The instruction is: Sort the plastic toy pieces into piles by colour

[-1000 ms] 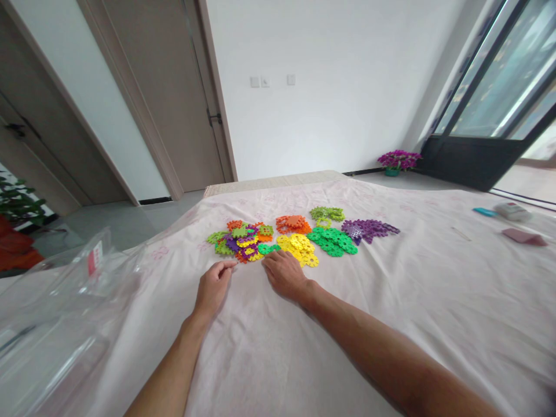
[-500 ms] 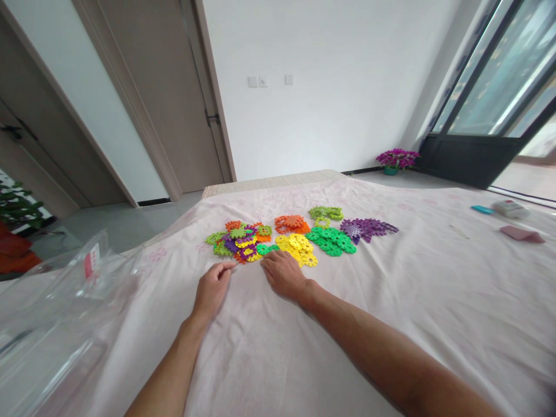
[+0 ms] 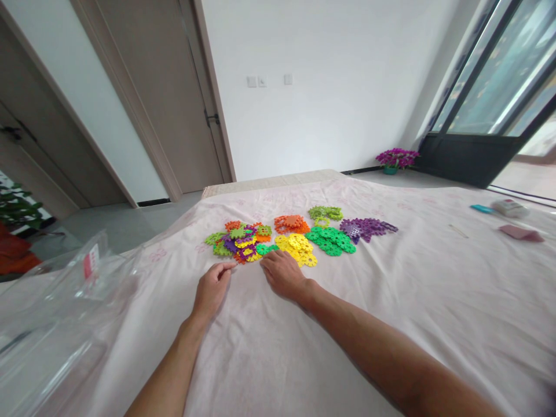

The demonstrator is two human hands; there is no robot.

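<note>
Flat plastic snowflake pieces lie on a pale pink sheet [image 3: 391, 301]. A mixed-colour heap [image 3: 240, 238] is at the left, with sorted groups beside it: orange [image 3: 292, 223], yellow [image 3: 297, 248], dark green [image 3: 330, 240], light green [image 3: 325, 213] and purple [image 3: 367, 227]. My left hand [image 3: 212, 287] rests on the sheet just below the mixed heap, fingers curled, thumb and forefinger pinched together; I cannot make out anything in them. My right hand [image 3: 283, 273] lies palm down, fingers loosely bent, its tips touching green pieces [image 3: 266, 249] at the heap's near edge.
A crumpled clear plastic bag [image 3: 65, 301] with a red label lies at the left. Small items, a teal thing [image 3: 481, 208], a white box [image 3: 506, 207] and a dark red card [image 3: 521, 233], sit at the far right. Beyond are a door, a white wall, a potted purple plant [image 3: 396, 158] and glass doors.
Both hands stay where they were beside the mixed heap; only the view shifts very slightly.
</note>
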